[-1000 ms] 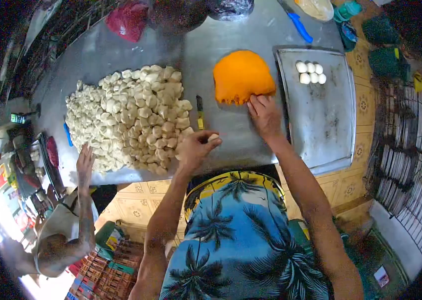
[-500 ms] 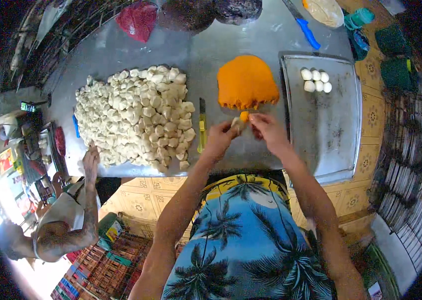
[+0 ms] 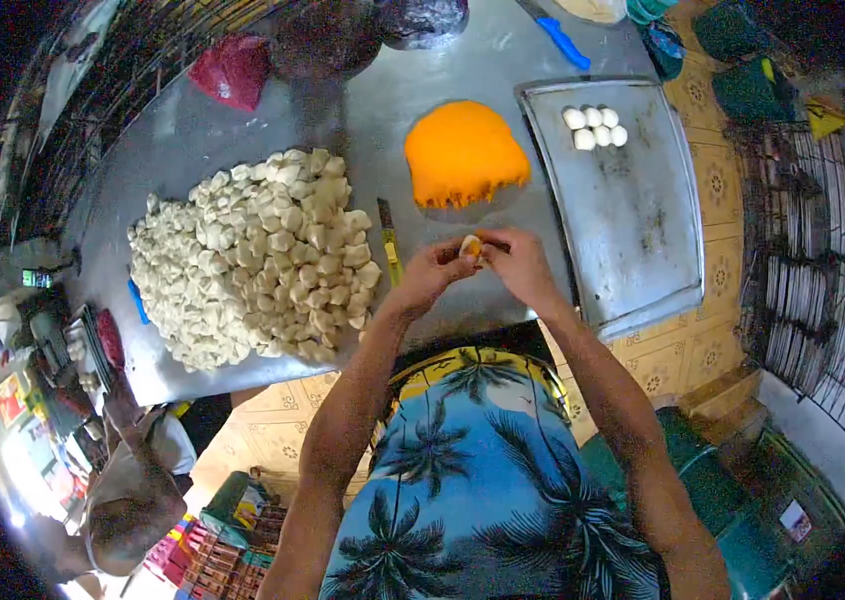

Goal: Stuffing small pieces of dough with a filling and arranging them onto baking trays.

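Note:
My left hand (image 3: pixel 430 276) and my right hand (image 3: pixel 523 268) meet over the near side of the metal table. Both sets of fingers are closed on one small piece of pale dough (image 3: pixel 470 246), with a bit of orange filling showing in it. Just beyond them lies a smooth mound of orange filling (image 3: pixel 466 150), its near edge ragged. To the left spreads a large heap of pale dough pieces (image 3: pixel 253 255). Several round white dough balls (image 3: pixel 595 128) sit in rows at the far end of a metal baking tray (image 3: pixel 633 220) on the right.
A yellow-handled knife (image 3: pixel 390 245) lies between heap and mound. Beyond them are a blue-handled knife (image 3: pixel 565 42), a red bag (image 3: pixel 231 73) and dark wrapped bundles (image 3: pixel 328 38). Another person (image 3: pixel 133 480) stands at the left. Racks (image 3: pixel 803 270) line the right side.
My hands have drawn closer together, and the orange bit now sits in the dough between my fingers. The whole view has shifted and turned slightly. The other person's hand has left the heap's edge.

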Available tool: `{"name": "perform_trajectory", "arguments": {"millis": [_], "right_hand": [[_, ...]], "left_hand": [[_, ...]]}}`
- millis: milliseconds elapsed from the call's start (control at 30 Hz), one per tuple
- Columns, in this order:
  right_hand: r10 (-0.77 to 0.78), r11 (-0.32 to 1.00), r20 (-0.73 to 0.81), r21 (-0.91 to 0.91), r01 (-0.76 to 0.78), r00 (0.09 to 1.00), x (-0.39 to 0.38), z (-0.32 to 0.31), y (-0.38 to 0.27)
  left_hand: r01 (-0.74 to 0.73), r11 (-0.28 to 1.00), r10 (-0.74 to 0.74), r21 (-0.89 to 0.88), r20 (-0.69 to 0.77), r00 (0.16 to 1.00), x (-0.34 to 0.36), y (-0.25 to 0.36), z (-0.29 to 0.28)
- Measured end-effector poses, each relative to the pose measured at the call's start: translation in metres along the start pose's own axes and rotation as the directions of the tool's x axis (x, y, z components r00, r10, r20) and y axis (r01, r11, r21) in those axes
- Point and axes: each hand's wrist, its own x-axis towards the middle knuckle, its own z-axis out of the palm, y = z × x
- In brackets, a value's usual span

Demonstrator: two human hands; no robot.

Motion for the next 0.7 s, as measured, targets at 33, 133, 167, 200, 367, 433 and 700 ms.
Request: {"name": "perform_trajectory", "arguments": {"millis": [33,133,167,200,367,433,700], "right_hand": [[-0.177,0.963,-0.054,-0.217,0.162,0.983,-0.001,0.003,-0.001],[-0.093,0.995,-0.042,0.032,0.094,0.995,-0.005,0.005,-0.002],[-0.089,0.995,-0.045,0.030,0.091,0.995,-0.003,0.005,0.000],[-0.068,0.994,-0.124,0.078,0.078,0.990,0.002,0.006,0.001],[-0.254,0.967,-0.050,0.009,0.255,0.966,0.003,-0.005,0.004],[-0.254,0.938,0.117,-0.213,0.274,0.960,0.010,-0.025,-0.012],[-0.436,0.778,0.191,-0.411,0.475,0.879,0.011,-0.038,0.021]], "left_hand": [[0.012,0.996,-0.011,0.089,-0.015,1.000,-0.003,0.004,-0.001],[0.033,0.936,-0.009,0.349,-0.071,0.997,0.000,0.008,0.001],[0.033,0.937,-0.010,0.347,-0.068,0.998,-0.001,0.011,0.007],[-0.037,0.931,0.074,0.364,-0.090,0.993,-0.004,0.013,0.015],[0.046,0.964,0.016,0.262,-0.230,0.973,0.005,0.004,0.012],[-0.006,0.976,0.058,0.219,-0.230,0.972,0.010,0.000,0.023],[0.152,0.832,-0.048,0.534,-0.204,0.978,0.018,-0.006,0.040]]}}
